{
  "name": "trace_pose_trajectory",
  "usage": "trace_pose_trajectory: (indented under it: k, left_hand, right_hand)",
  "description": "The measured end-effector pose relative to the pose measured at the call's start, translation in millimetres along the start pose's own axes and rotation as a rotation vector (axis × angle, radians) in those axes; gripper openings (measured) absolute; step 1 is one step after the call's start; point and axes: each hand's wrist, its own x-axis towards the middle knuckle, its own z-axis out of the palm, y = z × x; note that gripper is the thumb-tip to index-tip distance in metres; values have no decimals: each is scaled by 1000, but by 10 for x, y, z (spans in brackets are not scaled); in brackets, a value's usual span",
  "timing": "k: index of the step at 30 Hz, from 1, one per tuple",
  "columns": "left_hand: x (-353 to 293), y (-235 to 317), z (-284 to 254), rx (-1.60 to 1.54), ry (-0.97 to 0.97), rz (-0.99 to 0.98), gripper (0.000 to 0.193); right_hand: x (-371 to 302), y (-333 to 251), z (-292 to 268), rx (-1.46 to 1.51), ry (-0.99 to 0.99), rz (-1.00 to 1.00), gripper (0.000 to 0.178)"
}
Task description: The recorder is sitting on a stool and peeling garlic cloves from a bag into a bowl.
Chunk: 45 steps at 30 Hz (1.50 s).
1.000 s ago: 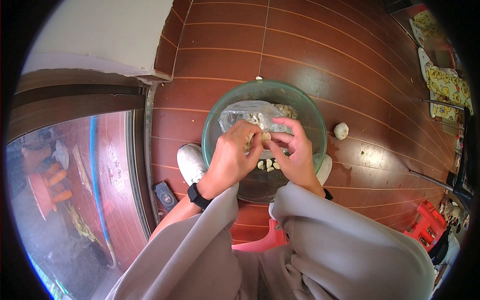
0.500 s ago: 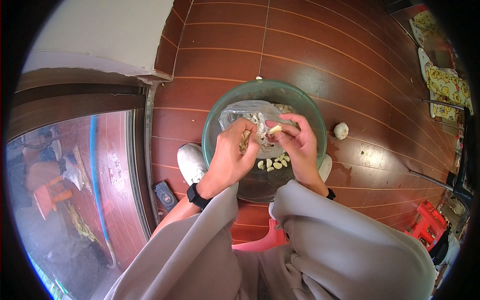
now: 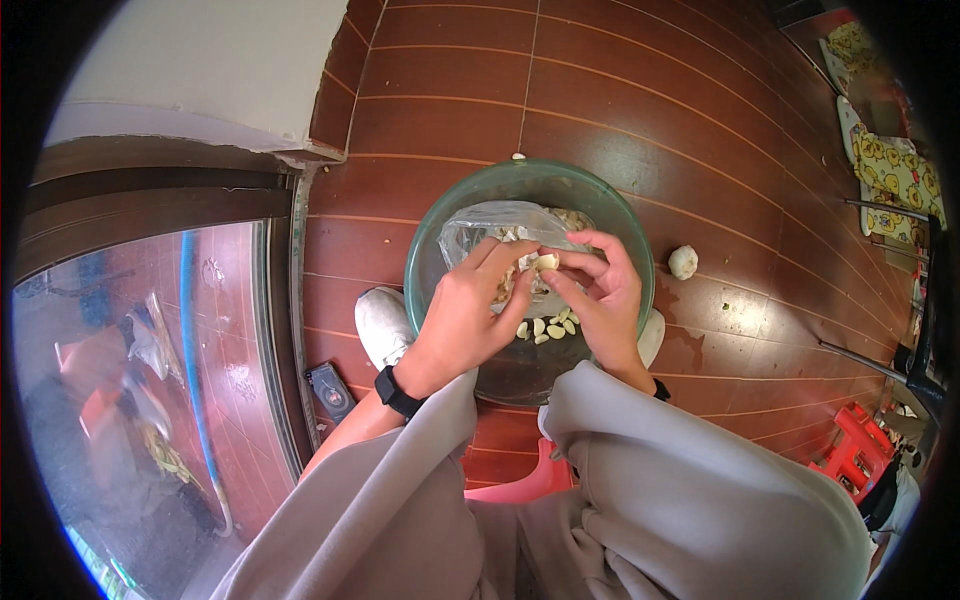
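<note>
My right hand (image 3: pixel 605 295) pinches a pale garlic clove (image 3: pixel 547 262) between thumb and fingers, above a green-rimmed basin. Against the clove's left side, the thumb and fingertips of my left hand (image 3: pixel 465 310) close in from both sides. Whether a strip of skin is between those left fingertips is too small to tell. Beneath my hands, a clear plastic bag (image 3: pixel 462 232) with garlic skins lies in the basin (image 3: pixel 432 215). Several peeled cloves (image 3: pixel 555 331) rest on the basin's bottom, nearer to me.
A whole garlic bulb (image 3: pixel 683 262) lies on the red-brown tiled floor (image 3: pixel 720 170), right of the basin. A small dark device (image 3: pixel 330 390) is by the glass door (image 3: pixel 150 370) at left. Red plastic stools (image 3: pixel 858 450) stand at the far right. My shoes flank the basin.
My left hand has opened out slightly and moved right, bringing its fingertips to the clove. My right hand has shifted only a little and still holds the clove.
</note>
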Motion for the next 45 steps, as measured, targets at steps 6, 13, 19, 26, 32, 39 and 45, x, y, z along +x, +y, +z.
trace_pose_trajectory:
  k: [6, 13, 19, 26, 32, 39, 45]
  left_hand:
    - [-17, -67, 42, 105, 23, 34, 16]
    - [-29, -73, 56, 177, 13, 28, 13]
    - [-38, -66, 48, 124, 6, -34, 15]
    - [-22, -80, 37, 47, 124, -40, 13]
    - [-34, -10, 32, -18, 47, -105, 16]
    - [-19, 15, -23, -50, -35, -16, 19]
    - [-25, -32, 8, -42, -25, 15, 19]
  right_hand:
    - [-7, 9, 27, -103, -1, -70, 43]
    - [-27, 6, 52, -153, 10, -88, 42]
    - [-34, -6, 52, -112, -10, -87, 45]
    - [-19, -51, 52, 111, -57, -7, 47]
    - [20, -21, 7, 190, -85, 86, 47]
    - [16, -15, -35, 188, -85, 136, 50]
    - [13, -28, -21, 210, -65, 67, 57]
